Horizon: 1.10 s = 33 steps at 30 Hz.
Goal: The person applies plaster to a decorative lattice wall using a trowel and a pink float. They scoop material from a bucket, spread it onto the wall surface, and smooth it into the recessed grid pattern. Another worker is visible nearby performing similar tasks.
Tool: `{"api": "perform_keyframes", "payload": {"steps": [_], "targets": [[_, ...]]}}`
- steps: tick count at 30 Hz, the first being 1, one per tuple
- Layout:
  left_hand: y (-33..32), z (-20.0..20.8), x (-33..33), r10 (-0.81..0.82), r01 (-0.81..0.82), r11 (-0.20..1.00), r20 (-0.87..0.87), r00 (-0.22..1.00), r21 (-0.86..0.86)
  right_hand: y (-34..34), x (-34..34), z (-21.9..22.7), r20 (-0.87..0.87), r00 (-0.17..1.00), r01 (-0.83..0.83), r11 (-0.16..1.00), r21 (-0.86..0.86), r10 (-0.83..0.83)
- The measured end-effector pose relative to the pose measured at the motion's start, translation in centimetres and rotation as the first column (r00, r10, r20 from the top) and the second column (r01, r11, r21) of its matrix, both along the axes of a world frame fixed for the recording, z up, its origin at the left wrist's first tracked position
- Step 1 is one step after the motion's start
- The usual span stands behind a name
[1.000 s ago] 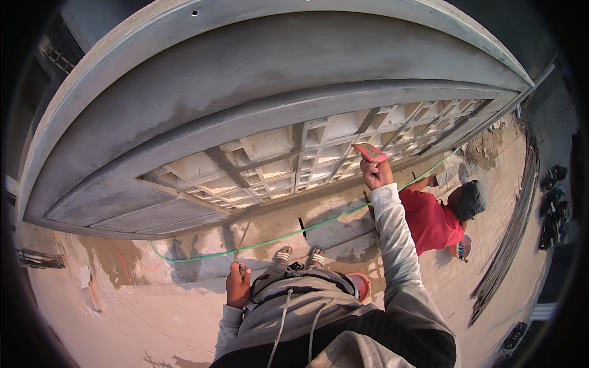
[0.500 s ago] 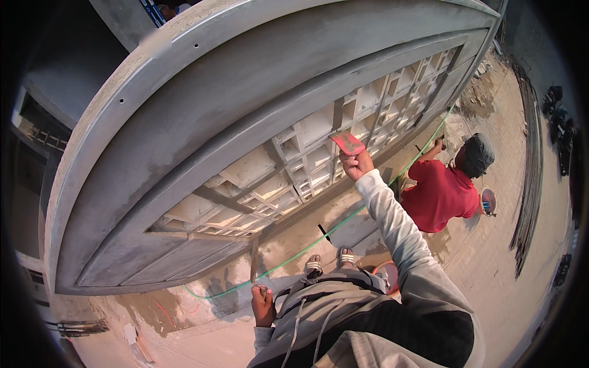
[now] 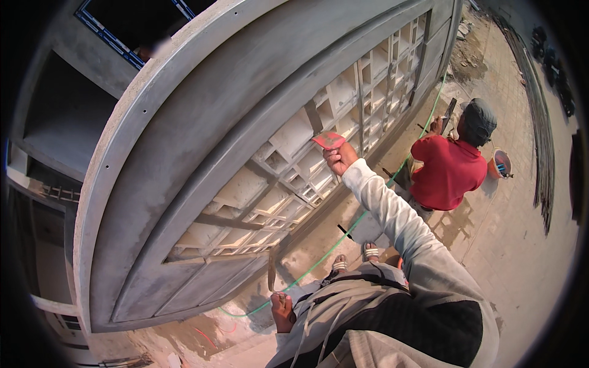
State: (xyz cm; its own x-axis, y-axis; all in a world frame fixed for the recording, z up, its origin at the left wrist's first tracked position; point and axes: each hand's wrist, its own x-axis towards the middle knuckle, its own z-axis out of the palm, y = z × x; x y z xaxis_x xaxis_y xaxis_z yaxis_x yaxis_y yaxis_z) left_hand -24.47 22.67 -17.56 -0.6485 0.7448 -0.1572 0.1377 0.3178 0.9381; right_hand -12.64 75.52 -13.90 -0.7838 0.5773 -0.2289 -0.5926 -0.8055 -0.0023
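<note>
My right hand [image 3: 341,161] is closed around a red flat piece [image 3: 328,141] smeared with grey, perhaps a plastic scraper or float. It is held up against or just in front of the latticed part of the wall [image 3: 285,136], close to a dark grey upright bar; whether it touches cannot be told. Low at my left side, my left hand [image 3: 283,314] is closed on a narrow, long metal blade [image 3: 272,273], like a slim trowel, which points up toward the bottom of the lattice. Its handle is hidden in the fist.
A person in a red shirt [image 3: 448,173] crouches along the wall to the right, with an orange bucket [image 3: 494,167] beside them. A green hose [image 3: 334,248] runs along the ground before my feet. Long dark rods [image 3: 542,165] lie farther right.
The view has shifted, so the wall sits farther right and lower. My right hand stays at the lattice with the red piece. The crouching person's dark tool now shows more clearly.
</note>
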Motion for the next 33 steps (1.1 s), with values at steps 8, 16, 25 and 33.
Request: {"api": "perform_keyframes", "payload": {"steps": [8,16,25,33], "targets": [[1.1,1.6,0.8,-0.006,-0.004,0.997,-0.127,0.992,-0.076,-1.0,2.7,-0.4,-0.244,0.969,-0.016,0.997,0.079,0.035],[0.3,1.5,1.7,0.044,-0.066,0.986,-0.142,0.989,-0.154,-2.4,4.6,1.2,0.326,0.886,0.052,0.769,0.637,-0.330],[1.3,3.7,2.0,0.060,-0.059,0.985,-0.002,0.998,-0.160,-3.6,5.6,-1.9,0.291,0.934,-0.099,0.629,0.771,-0.208],[11.2,19.6,-0.2,-0.131,0.161,0.987,0.698,0.705,0.022,-13.1,3.9,0.2,0.084,0.591,-0.260,-0.091,0.961,-0.802]]}}
